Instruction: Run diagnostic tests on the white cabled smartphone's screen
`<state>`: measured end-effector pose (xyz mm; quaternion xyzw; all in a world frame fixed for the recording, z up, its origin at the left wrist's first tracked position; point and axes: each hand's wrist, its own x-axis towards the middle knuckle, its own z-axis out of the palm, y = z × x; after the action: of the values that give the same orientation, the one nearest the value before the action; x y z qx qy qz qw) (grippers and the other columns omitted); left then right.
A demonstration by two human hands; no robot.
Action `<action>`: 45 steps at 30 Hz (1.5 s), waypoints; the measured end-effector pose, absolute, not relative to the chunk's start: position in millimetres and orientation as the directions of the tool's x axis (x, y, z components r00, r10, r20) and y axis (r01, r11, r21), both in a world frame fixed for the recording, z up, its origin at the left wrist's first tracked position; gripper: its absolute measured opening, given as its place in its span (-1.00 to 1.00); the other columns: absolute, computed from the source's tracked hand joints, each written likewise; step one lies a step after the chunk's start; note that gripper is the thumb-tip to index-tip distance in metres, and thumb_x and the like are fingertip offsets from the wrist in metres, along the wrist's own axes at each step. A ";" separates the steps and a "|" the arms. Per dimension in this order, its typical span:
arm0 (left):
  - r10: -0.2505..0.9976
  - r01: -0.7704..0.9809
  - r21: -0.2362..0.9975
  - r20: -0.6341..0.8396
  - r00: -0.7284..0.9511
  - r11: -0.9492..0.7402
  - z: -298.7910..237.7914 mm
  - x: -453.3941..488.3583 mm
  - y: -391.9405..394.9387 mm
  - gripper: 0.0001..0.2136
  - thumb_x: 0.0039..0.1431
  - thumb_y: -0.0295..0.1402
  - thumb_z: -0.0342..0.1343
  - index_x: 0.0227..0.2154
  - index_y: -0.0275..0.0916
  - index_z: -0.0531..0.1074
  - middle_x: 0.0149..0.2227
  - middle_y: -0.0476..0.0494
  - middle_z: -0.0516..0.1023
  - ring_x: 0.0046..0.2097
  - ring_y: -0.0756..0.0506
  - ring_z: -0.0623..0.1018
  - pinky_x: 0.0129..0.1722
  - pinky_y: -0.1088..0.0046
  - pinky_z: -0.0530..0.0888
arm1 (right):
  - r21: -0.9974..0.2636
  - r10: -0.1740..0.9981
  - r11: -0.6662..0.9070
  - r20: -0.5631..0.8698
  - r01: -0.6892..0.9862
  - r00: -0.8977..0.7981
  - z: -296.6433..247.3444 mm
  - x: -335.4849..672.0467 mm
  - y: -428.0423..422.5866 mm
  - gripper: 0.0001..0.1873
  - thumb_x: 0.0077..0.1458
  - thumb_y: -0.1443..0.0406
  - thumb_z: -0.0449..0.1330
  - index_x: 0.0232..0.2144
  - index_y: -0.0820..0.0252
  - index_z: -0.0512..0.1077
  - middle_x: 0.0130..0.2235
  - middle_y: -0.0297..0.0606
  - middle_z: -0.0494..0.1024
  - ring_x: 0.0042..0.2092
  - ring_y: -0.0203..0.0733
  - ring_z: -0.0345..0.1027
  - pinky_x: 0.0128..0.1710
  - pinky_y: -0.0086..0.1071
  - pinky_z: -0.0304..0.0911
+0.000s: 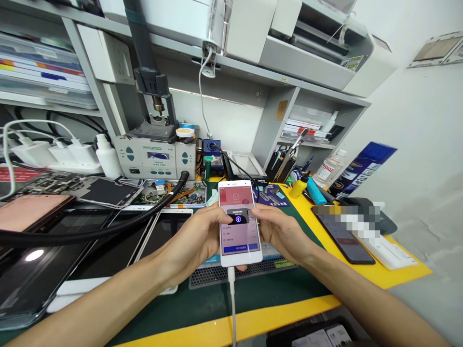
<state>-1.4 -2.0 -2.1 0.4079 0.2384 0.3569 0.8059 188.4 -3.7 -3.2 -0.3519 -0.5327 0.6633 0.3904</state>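
A white smartphone is held upright above the bench mat, its lit screen showing a red top area and a dark pop-up with a blue round icon. My left hand grips its left side, the thumb lying over the screen near the pop-up. On the right edge, my right hand holds the phone too, with its thumb at the upper right of the pop-up. Most of the fingers of both hands are hidden behind the phone. A white cable is plugged into its bottom end and runs down toward me.
Behind stands a grey rework station with a thick black hose. Several phones and panels lie at left, beside a tray of circuit boards. At right are a dark phone, a yellow bottle and a blue can.
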 end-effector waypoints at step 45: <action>0.776 -0.385 0.830 -0.086 0.625 0.403 -1.4 0.3 -2.0 -0.65 0.21 -0.45 -0.02 0.06 -0.30 0.39 -0.08 -0.35 0.54 -0.21 -0.29 0.56 -0.37 -0.03 0.58 | -0.979 0.894 -0.144 -0.068 -0.141 -0.443 -1.2 188.1 -5.1 -0.65 0.26 0.19 0.08 0.01 0.17 0.48 -0.21 -0.20 0.59 -0.43 -0.24 0.37 -0.50 -0.40 0.17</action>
<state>0.3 -2.0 -1.4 0.4099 0.2380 0.3615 0.8029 188.1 -5.1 -1.2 -0.3573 -0.5265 0.6667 0.3881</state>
